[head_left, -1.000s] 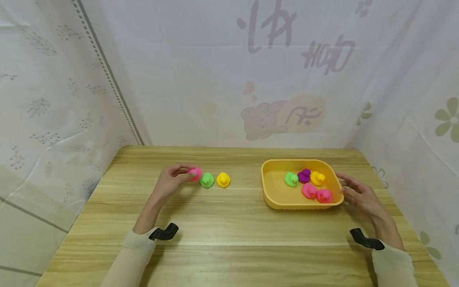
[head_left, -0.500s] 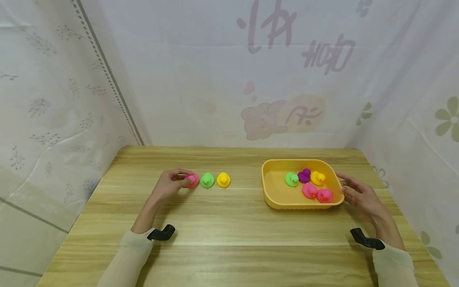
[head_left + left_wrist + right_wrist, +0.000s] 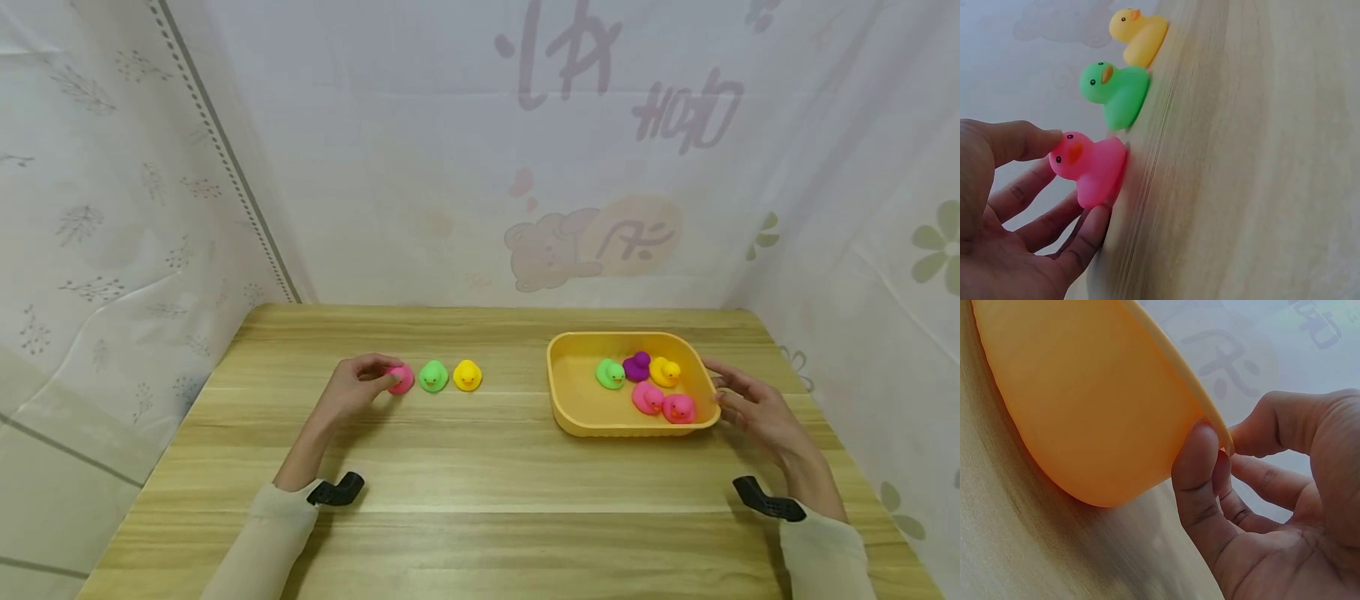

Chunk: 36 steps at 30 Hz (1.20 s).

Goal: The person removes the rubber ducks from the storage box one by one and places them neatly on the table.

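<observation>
In the head view my left hand [image 3: 356,387] is at a pink rubber duck [image 3: 401,380] on the wooden table. The left wrist view shows the thumb on that duck's head and a finger low against its body. Right beside it sit a green duck [image 3: 433,377] and a yellow duck [image 3: 467,376], all in a row facing me. My right hand [image 3: 761,417] holds the right end of a yellow plastic bin [image 3: 577,432]. Seen from the right wrist, the thumb is at the rim and a fingertip presses the outer wall.
Inside the bin are a green duck [image 3: 609,374], a purple duck [image 3: 636,367], a yellow duck [image 3: 664,372] and two pink ducks [image 3: 678,408]. A printed cloth [image 3: 420,167] hangs behind the table [image 3: 480,483], with more cloth at both sides.
My left hand has brought the pink duck down and slightly left, to the left end of the row. The right hand and bin have stayed in place.
</observation>
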### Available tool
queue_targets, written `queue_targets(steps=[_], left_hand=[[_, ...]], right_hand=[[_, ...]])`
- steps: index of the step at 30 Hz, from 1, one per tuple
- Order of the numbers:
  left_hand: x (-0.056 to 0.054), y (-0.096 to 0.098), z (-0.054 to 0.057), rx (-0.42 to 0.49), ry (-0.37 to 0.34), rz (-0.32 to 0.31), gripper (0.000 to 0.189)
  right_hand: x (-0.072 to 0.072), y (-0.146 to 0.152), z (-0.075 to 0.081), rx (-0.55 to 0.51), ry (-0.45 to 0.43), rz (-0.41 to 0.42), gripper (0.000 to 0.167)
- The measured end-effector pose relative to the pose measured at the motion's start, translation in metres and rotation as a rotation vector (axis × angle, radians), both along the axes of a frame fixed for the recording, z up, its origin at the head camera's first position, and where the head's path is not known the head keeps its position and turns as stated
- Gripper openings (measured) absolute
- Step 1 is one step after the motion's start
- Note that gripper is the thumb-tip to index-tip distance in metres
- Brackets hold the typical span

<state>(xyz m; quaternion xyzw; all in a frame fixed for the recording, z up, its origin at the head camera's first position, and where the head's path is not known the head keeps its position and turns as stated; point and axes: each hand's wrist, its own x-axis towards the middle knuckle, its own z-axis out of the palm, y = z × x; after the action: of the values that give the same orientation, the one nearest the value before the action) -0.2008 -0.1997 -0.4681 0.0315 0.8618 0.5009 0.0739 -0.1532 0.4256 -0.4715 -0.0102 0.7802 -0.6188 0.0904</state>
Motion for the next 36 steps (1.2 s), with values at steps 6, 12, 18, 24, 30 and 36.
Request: queue_targets(steps=[6, 12, 18, 24, 30, 36], left_hand=[[0.003, -0.002, 0.000, -0.017, 0.022, 0.010, 0.031], [0.002, -0.004, 0.003, 0.009, 0.018, 0.027, 0.045], [0.001, -0.003, 0.015, 0.049, 0.069, 0.016, 0.055], [0.001, 0.002, 0.025, 0.025, 0.110, 0.005, 0.057], [0.001, 0.014, 0.038, 0.028, 0.125, -0.015, 0.059], [-0.001, 0.032, 0.046, 0.086, 0.141, -0.058, 0.056]], right_hand=[[0.000, -0.002, -0.001, -0.007, 0.006, 0.003, 0.060], [0.001, -0.002, 0.000, 0.015, 0.003, -0.008, 0.059], [0.002, -0.003, 0.000, 0.019, -0.003, -0.012, 0.060], [0.002, -0.002, 0.000, 0.027, -0.010, -0.014, 0.060], [0.000, -0.001, 0.000, 0.032, -0.010, -0.012, 0.060], [0.001, 0.001, 0.000, 0.020, -0.010, -0.010, 0.060]])
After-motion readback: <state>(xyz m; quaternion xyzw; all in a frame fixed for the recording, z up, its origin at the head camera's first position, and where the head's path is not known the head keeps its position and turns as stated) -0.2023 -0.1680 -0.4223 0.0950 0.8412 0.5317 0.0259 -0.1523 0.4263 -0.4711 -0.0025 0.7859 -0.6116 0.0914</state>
